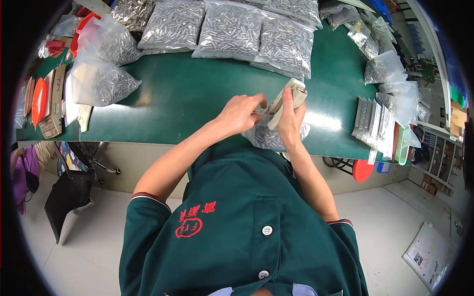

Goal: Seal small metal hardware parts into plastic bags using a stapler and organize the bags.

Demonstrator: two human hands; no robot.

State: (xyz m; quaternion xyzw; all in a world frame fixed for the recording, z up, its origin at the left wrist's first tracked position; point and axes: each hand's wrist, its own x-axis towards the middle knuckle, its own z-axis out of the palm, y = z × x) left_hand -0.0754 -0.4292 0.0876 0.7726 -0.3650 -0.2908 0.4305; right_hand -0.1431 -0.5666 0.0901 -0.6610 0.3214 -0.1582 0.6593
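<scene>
A clear plastic bag of small metal parts (265, 137) rests at the near edge of the green table, below my hands. My left hand (240, 114) is closed, its fingers pinching the top of this bag. My right hand (291, 120) wraps round a cream-coloured hand-held bag sealer (296, 92), a long, clamp-like tool with my thumb along its upper side. The tool's lower end reaches the bag's mouth, next to my left fingertips. My fingers partly hide the bag's top edge and the tool's jaws.
Large flat bags of metal pins (230, 30) line the far side of the green table (173, 98). Filled bags (106, 81) stand at the left, beside a cardboard box (53, 106). A stack of silvery packets (371, 121) stands at the right. A red stool (363, 170) is under the table.
</scene>
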